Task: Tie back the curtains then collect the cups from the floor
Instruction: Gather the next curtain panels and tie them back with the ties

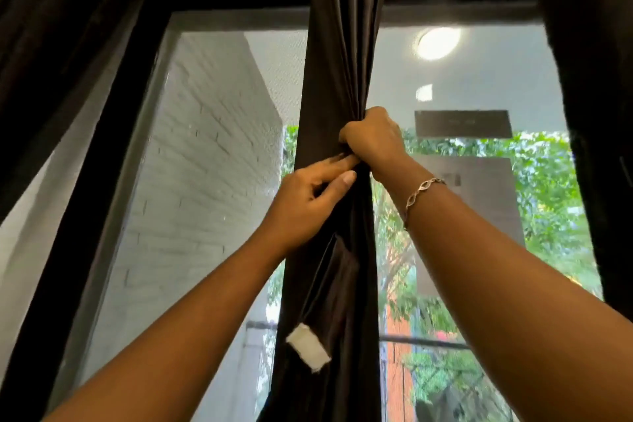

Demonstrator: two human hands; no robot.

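My right hand (pixel 371 142) is a closed fist around the gathered curtain (pixel 339 62), squeezing it into one tight rope. My left hand (pixel 305 205) sits just below, touching it, thumb and forefinger pinching into the folds, the other fingers curled. The curtain runs straight up and down, from above my fists to below my forearms. The tie strap (pixel 334 281) hangs directly under my left hand, its white tab (pixel 308 346) lowest, so the left is the nearer hand to take it. I think the strap must next go around the bunch. Behind is the window glass (pixel 479 86), with a dark frame (pixel 102 202). No cups in view.
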